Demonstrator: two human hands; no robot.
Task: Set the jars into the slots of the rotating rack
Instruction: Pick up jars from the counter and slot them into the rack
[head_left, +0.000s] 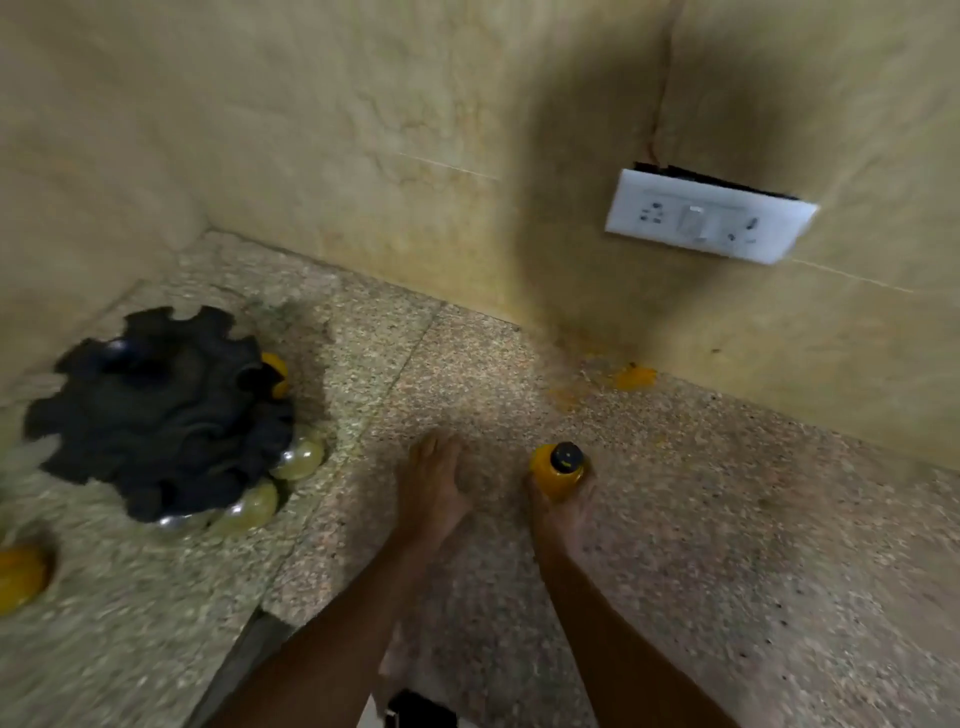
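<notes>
- Head view, looking down on a speckled granite counter (701, 519) set in a tiled corner; whole frame smeared by motion blur
- right hand (563, 512) reaches forward, forearm running up from the lower edge; fingers wrapped around a yellow jar (555, 477) with a black cap (566, 457); jar upright or nearly so, cap towards the camera; whether its base touches the counter, cannot tell
- left hand (432, 488) stretched forward beside it, palm down, fingers extended and loosely together, holding nothing; appears to lie flat on or just over the counter; the two hands near one another but apart
- black rotating rack (156, 410) sits well to the left, near the corner; scalloped slots around its rim
- one yellow jar in slot (275, 374) at the rack's right edge; pale jars (280, 478) crowded along its lower right side, silver caps showing
- another yellow jar at left edge (21, 579) stands on the counter, apart from the rack
- white switch plate (706, 215) on the wall at upper right; yellow stain (634, 376) where wall meets counter
</notes>
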